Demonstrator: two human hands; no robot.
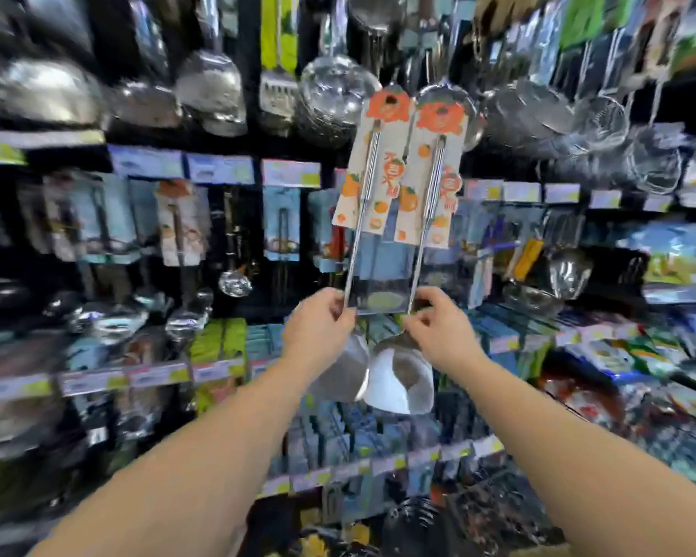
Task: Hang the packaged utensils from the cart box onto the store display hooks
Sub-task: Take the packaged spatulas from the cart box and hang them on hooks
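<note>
I hold two packaged steel spatulas upright in front of the display wall. The left spatula point(364, 186) has a white card with orange fruit prints, and my left hand point(318, 327) grips its handle low down. The right spatula point(432, 182) has the same card, and my right hand point(438, 327) pinches its handle. Both blades point(398, 375) hang below my hands, one partly behind my left wrist. The card tops reach the row of hanging ladles. The hooks behind the cards are hidden. The cart box is not in view.
Steel ladles and skimmers point(334, 90) hang along the top row. Packaged utensils point(282, 219) fill the middle hooks under price tags point(218, 168). Wire strainers point(603, 118) hang at the upper right. More packs fill the lower rows point(350, 448). The picture is blurred.
</note>
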